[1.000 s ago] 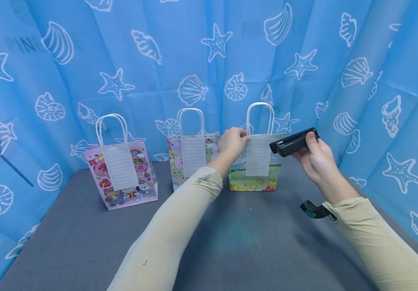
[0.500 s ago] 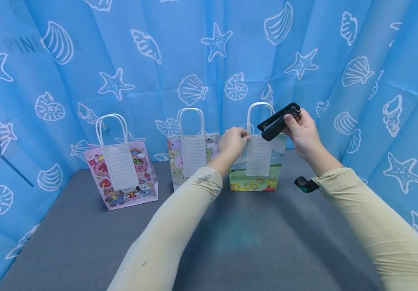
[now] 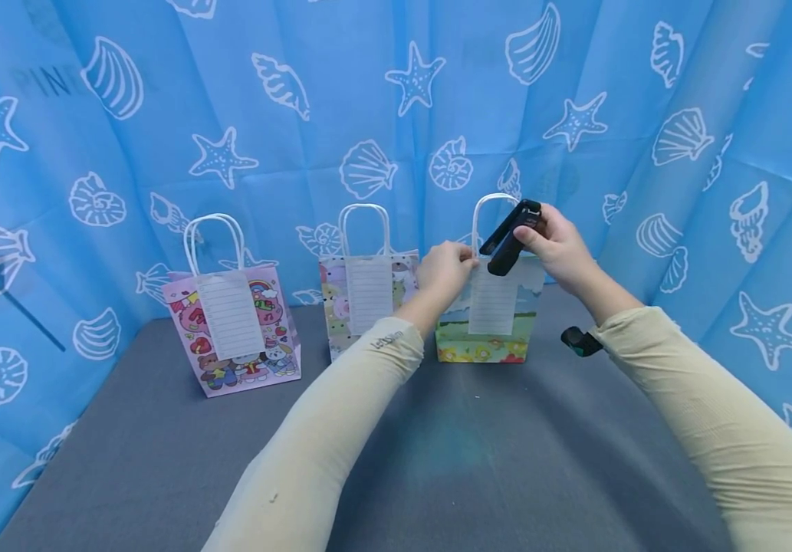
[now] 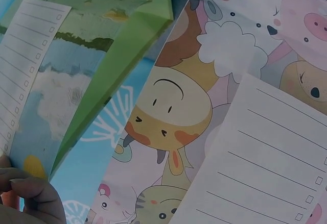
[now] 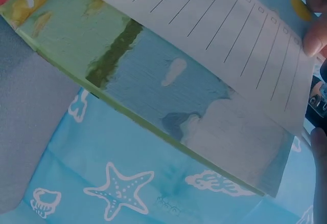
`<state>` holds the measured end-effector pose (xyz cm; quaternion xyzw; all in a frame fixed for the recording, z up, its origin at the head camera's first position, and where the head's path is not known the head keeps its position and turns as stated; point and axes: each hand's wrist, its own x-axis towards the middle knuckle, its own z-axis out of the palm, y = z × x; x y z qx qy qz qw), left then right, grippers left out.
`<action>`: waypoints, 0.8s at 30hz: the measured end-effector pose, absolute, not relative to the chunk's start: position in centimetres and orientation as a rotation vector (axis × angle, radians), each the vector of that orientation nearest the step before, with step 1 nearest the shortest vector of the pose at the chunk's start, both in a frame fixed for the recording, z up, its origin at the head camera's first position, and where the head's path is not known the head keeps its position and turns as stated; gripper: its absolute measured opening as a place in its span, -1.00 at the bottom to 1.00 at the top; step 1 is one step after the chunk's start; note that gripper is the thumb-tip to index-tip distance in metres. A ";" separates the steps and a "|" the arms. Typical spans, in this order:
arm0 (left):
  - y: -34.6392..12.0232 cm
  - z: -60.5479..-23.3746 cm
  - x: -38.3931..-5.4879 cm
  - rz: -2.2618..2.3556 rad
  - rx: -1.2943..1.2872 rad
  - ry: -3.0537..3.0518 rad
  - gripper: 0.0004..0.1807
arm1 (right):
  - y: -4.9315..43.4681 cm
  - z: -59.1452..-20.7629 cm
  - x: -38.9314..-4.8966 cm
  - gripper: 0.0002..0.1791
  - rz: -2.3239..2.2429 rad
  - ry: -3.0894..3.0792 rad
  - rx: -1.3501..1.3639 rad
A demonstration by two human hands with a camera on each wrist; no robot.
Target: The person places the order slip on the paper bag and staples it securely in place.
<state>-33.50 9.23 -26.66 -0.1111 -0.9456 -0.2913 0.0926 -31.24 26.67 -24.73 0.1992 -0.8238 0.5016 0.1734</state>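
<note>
In the head view my right hand holds a black stapler, tilted, at the top of a green and blue landscape gift bag. A lined white checklist sheet hangs on that bag's front. My left hand pinches the sheet against the bag's top edge, left of the stapler. The white handle is partly hidden behind the stapler. In the right wrist view only a dark bit of the stapler shows at the right edge; whether its jaws touch the paper, I cannot tell.
To the left stand an animal-print bag and a pink cartoon bag, each with a lined sheet on its front. All are upright on a grey cloth-covered table. A blue shell-print curtain hangs close behind them.
My right hand has brought the stapler left to the top of the green bag, turning it steeper. The left hand keeps its pinch at the bag's top edge.
</note>
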 end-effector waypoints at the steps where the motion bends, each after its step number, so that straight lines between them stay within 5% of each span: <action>1: 9.2 -26.7 -33.5 -0.863 -0.327 -2.809 -0.79 | 26.6 -24.7 -31.3 -0.51 1.402 -2.350 0.567; 24: 9.4 -26.8 -33.5 -0.883 -0.324 -2.818 -0.77 | 25.5 -23.7 -32.1 -0.51 1.201 -2.625 0.533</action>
